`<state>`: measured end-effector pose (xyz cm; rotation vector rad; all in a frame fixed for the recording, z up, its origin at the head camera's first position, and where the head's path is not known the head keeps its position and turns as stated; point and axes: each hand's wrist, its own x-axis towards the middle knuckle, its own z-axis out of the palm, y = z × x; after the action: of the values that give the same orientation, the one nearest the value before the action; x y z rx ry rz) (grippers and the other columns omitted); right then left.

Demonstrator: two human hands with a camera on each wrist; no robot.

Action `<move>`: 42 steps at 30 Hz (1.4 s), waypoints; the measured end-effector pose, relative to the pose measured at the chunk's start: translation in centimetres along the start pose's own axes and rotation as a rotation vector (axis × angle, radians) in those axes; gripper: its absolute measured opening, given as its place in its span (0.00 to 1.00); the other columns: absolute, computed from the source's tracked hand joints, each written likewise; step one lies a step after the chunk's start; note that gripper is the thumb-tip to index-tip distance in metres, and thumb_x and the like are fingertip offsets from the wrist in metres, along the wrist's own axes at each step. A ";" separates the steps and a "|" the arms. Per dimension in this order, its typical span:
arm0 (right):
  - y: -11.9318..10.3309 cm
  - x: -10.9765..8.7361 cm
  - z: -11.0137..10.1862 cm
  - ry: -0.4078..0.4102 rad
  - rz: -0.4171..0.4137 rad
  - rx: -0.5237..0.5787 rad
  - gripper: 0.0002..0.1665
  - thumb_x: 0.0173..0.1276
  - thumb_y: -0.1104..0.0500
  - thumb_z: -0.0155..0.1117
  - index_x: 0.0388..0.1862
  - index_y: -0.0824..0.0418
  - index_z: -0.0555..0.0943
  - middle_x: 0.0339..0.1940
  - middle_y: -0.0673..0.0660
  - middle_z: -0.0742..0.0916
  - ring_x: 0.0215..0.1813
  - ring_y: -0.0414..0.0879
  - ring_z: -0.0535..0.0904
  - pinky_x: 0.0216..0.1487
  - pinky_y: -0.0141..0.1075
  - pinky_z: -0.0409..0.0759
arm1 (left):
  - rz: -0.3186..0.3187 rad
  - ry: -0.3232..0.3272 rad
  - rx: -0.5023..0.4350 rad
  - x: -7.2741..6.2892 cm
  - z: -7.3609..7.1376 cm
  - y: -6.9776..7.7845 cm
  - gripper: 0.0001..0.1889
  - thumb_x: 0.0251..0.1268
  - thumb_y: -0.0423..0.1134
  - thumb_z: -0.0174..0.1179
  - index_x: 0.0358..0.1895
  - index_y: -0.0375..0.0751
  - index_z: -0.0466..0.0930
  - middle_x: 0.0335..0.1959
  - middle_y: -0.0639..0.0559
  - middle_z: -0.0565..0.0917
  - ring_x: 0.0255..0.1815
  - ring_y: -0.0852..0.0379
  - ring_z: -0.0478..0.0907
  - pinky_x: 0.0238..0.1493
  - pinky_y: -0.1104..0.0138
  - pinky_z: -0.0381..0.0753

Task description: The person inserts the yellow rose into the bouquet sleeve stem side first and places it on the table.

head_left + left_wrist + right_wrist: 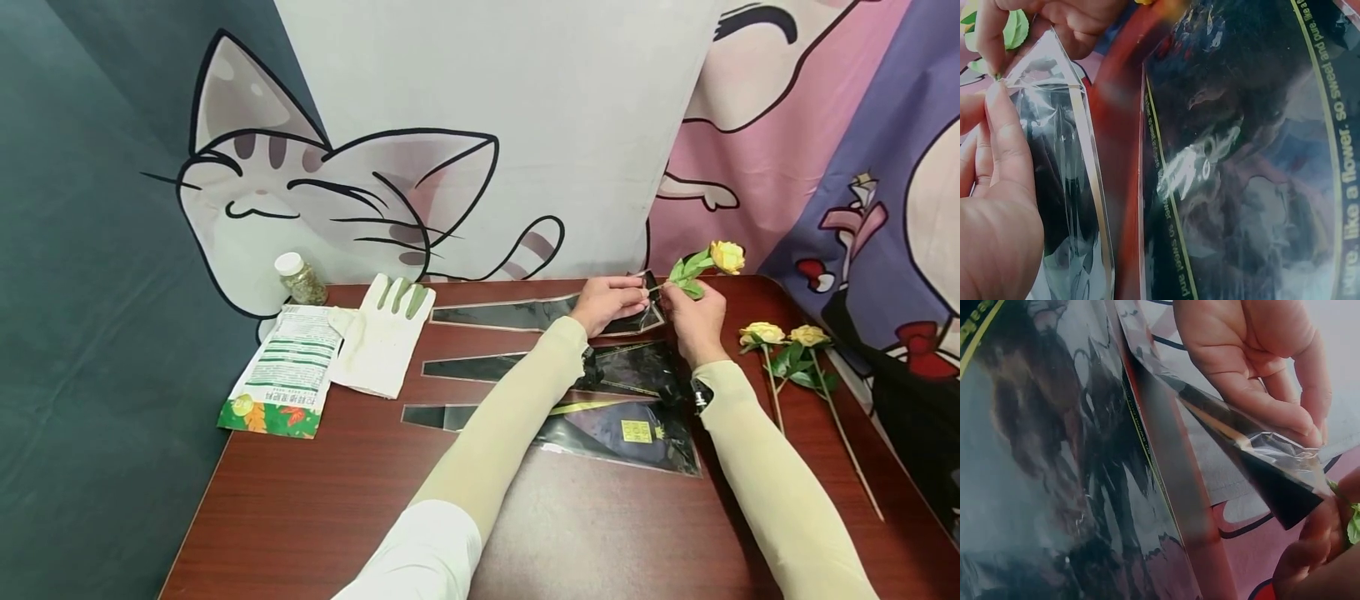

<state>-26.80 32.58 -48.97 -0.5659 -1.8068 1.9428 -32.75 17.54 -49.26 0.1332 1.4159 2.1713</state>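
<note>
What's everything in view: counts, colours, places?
Stemmed flowers: three, yellow with green leaves; one held, two right.
Tapered glossy plastic wrappers: three, black, centre rows.
Fabric glove: one visible, white with green fingers, centre left.
Flat printed packet: one, white, green, far left.
Capped clear jar: one, white lid, behind packet.
Wooden table: one, reddish brown, underneath.
Cartoon cloth backdrop: count unclear, multicoloured, behind.
Fabric arm coverings: two, pale yellow, forearms.
Wrist devices: two, black, both wrists.
Shirt sleeve: one visible, white, upper left arm.
Left hand: one, bare, pinching farthest wrapper's edge.
Right hand: one, bare, pinching held flower's stem.
</note>
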 end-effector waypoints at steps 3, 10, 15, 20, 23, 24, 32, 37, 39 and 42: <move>0.1 -0.1 0.0 0.022 -0.002 -0.066 0.03 0.66 0.60 0.74 0.33 0.54 0.88 0.20 0.41 0.83 0.25 0.35 0.75 0.27 0.24 0.76 | -0.001 -0.006 0.007 0.0 0.1 -0.1 0.14 0.68 0.22 0.66 0.54 0.33 0.90 0.43 0.44 0.93 0.40 0.56 0.91 0.45 0.69 0.91; 0.3 -0.1 0.1 -0.022 0.007 -0.149 0.06 0.65 0.58 0.76 0.31 0.49 0.87 0.24 0.38 0.85 0.32 0.34 0.77 0.33 0.21 0.78 | 0.008 -0.018 0.002 -0.1 0.4 0.0 0.15 0.70 0.22 0.65 0.57 0.32 0.88 0.45 0.45 0.92 0.42 0.55 0.91 0.46 0.69 0.91; 0.3 -0.2 0.0 -0.059 0.018 -0.050 0.08 0.69 0.56 0.76 0.30 0.53 0.88 0.21 0.41 0.84 0.26 0.35 0.77 0.27 0.23 0.77 | 0.003 -0.019 -0.011 -0.2 0.4 -0.1 0.14 0.70 0.23 0.65 0.55 0.33 0.89 0.43 0.47 0.92 0.39 0.57 0.90 0.45 0.70 0.91; 0.4 -0.2 0.2 -0.067 0.012 0.017 0.08 0.73 0.54 0.73 0.35 0.56 0.87 0.21 0.43 0.85 0.24 0.34 0.79 0.25 0.24 0.77 | -0.003 -0.018 -0.002 -0.2 0.3 -0.2 0.13 0.71 0.23 0.65 0.55 0.33 0.89 0.44 0.43 0.93 0.40 0.56 0.91 0.46 0.69 0.91; 0.3 -0.1 0.2 -0.072 0.004 0.047 0.07 0.73 0.57 0.73 0.41 0.58 0.84 0.24 0.43 0.87 0.24 0.35 0.81 0.25 0.24 0.80 | 0.004 -0.013 0.004 -0.2 0.3 -0.1 0.14 0.70 0.23 0.65 0.55 0.33 0.89 0.44 0.42 0.93 0.40 0.54 0.91 0.45 0.68 0.92; 0.2 -0.1 0.3 -0.073 0.013 0.069 0.08 0.73 0.57 0.73 0.43 0.57 0.82 0.25 0.44 0.87 0.24 0.35 0.82 0.25 0.25 0.81 | 0.006 -0.010 0.006 -0.2 0.3 -0.1 0.14 0.70 0.23 0.65 0.55 0.33 0.89 0.44 0.42 0.93 0.40 0.54 0.91 0.45 0.68 0.92; -0.2 -0.1 0.1 -0.031 0.085 0.182 0.11 0.77 0.53 0.69 0.37 0.60 0.83 0.30 0.50 0.82 0.22 0.38 0.81 0.21 0.27 0.81 | 0.007 -0.005 -0.013 -0.2 0.3 0.0 0.14 0.70 0.23 0.65 0.55 0.32 0.89 0.42 0.43 0.93 0.39 0.56 0.90 0.45 0.69 0.91; -0.1 -0.2 0.1 -0.020 0.034 0.205 0.08 0.74 0.58 0.72 0.43 0.60 0.81 0.30 0.49 0.86 0.23 0.38 0.81 0.24 0.26 0.83 | 0.007 0.002 -0.019 -0.3 0.3 0.0 0.14 0.70 0.22 0.65 0.55 0.32 0.89 0.42 0.43 0.93 0.38 0.57 0.90 0.45 0.69 0.91; 0.0 -0.3 0.1 -0.014 0.008 0.203 0.10 0.74 0.59 0.72 0.48 0.58 0.80 0.33 0.49 0.87 0.25 0.38 0.82 0.25 0.26 0.84 | 0.009 0.007 -0.019 -0.3 0.2 0.0 0.14 0.69 0.22 0.65 0.55 0.32 0.89 0.42 0.43 0.93 0.38 0.56 0.90 0.45 0.69 0.91; 0.0 -0.4 0.2 0.003 -0.022 0.193 0.13 0.73 0.60 0.73 0.50 0.56 0.79 0.35 0.49 0.87 0.26 0.38 0.82 0.25 0.26 0.83 | 0.012 0.009 -0.019 -0.3 0.2 -0.1 0.14 0.69 0.22 0.65 0.55 0.32 0.89 0.42 0.43 0.93 0.38 0.56 0.90 0.45 0.68 0.92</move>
<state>-26.58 32.20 -48.97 -0.4817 -1.5935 2.0707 -32.39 17.59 -49.18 0.1247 1.4024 2.1974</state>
